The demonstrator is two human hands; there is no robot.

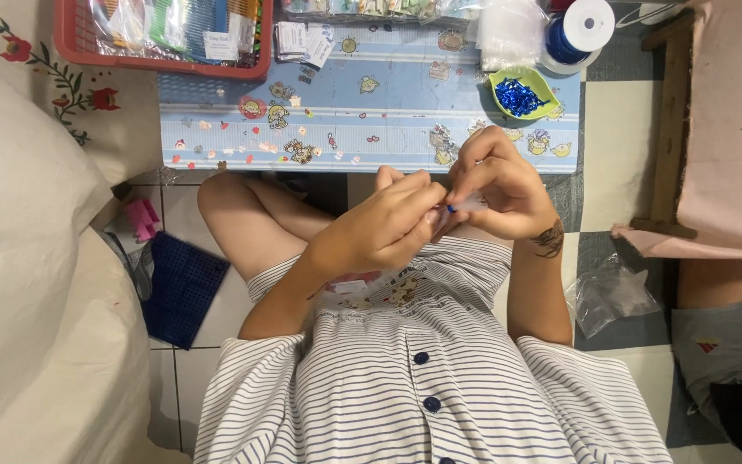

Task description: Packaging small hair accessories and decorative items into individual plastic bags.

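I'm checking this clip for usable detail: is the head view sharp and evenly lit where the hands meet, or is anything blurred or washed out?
Head view: light is soft and even, with no hard shadows. The left hand and right hand are fairly sharp, but the tiny blue piece pinched between the fingertips is too small to resolve. The white cushion is nearly washed out, and the clear plastic bag shows mild glare.

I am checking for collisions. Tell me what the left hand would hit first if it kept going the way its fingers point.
The left hand points toward the right hand, so it would probably meet those fingers and the small blue piece pinched between them.
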